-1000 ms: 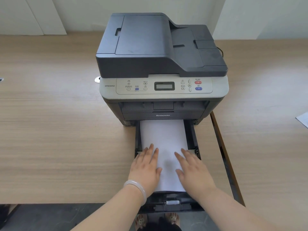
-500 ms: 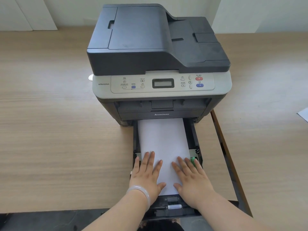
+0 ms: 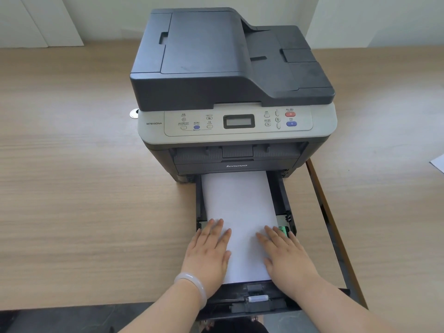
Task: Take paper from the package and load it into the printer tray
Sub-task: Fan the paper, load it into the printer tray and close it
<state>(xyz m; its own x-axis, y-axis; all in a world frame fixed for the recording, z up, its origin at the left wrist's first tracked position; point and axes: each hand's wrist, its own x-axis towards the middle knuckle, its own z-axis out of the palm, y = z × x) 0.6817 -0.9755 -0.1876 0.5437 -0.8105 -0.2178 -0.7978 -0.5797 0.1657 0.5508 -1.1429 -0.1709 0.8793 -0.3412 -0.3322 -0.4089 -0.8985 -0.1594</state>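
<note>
White paper fills the middle of the shot, and both hands are flat on it. Nearest us, the left hand, a pale bangle on its wrist, lies open with fingers spread on the sheet's left edge. The right hand mirrors it on the right edge, palm down, gripping nothing, its fingertips just beside a green guide tab. Under them the black printer tray stands pulled out over the tabletop edge, the stack lying in it with its far end running under the printer. So the loading looks all but done: paper is in and being pressed level. What seems left is checking the guides sit snug and sliding the tray home. No package in view from here; only a white corner shows far right.
</note>
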